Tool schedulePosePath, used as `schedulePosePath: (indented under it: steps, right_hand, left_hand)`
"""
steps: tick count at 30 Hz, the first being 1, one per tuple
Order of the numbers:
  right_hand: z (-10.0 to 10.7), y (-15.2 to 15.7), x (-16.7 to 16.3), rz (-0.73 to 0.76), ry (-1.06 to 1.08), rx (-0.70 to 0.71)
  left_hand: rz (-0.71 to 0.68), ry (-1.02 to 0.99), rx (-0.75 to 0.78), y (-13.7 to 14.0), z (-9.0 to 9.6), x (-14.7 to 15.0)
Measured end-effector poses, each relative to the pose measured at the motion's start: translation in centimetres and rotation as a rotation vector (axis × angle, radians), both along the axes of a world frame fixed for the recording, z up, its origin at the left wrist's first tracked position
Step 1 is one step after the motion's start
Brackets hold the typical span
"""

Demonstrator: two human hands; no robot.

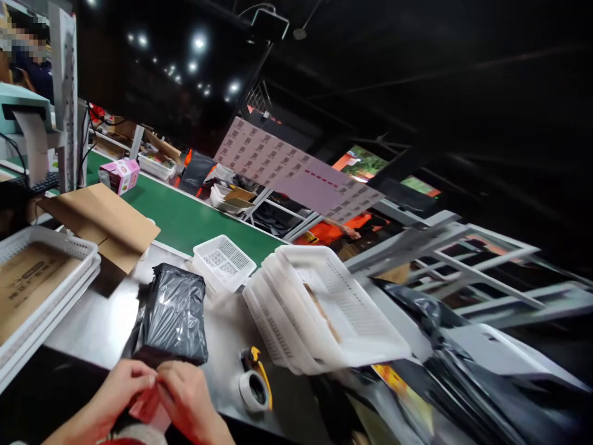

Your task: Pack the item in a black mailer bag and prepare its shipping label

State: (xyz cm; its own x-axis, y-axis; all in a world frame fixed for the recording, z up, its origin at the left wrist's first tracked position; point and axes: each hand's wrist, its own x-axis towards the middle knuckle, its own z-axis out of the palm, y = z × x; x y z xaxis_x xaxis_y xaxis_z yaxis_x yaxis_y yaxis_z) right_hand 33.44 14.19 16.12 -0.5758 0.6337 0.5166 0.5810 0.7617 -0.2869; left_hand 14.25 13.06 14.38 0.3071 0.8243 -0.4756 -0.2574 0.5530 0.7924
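While both hands meet at the near edge of the counter (115,321), the left hand (123,386) and the right hand (188,395) pinch a small pinkish slip (147,405) between their fingertips, fingers closed on it from either side; what the slip is cannot be told from the blur. Just beyond the hands lies a black plastic parcel (173,312), its near edge touching or nearly touching the knuckles. To the right of the right hand, a tape dispenser (254,383) with a yellow handle and a white roll rests on the counter. Farther right, a tilted stack of white perforated baskets (324,309) leans toward the near right, and a single small white basket (225,259) sits beside the green conveyor belt (185,219). At the left, a white tray (46,309) holds a flat brown carton, and a piece of loose cardboard (102,219) lies just beyond it. A pink box (121,175) stands on the far part of the belt. A sheet of printed labels (296,173) hangs above the far side.
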Motion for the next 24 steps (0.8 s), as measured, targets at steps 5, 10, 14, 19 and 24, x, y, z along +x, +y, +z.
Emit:
schedulePosePath:
  steps: [5,10,14,19,24]
  right_hand:
    - [1.3,0.6,0.2,0.082,-0.02,-0.02]
    - [2.0,1.7,1.4,0.129,-0.015,-0.034]
    - [1.6,2.5,2.9,0.166,0.009,-0.045]
    - [0.8,3.0,4.1,0.191,0.046,-0.055]
    - [0.2,3.0,4.9,0.227,0.084,-0.034]
  left_hand:
    - [0.078,-0.108,-0.173,-0.3,1.2,-0.1]
    - [0.133,-0.123,-0.121,0.0,1.6,1.3]
    - [0.151,-0.104,-0.108,0.3,1.6,2.8]
    - [0.186,-0.073,-0.136,0.2,1.6,3.9]
    - [0.214,-0.027,-0.125,-0.2,1.8,4.7]
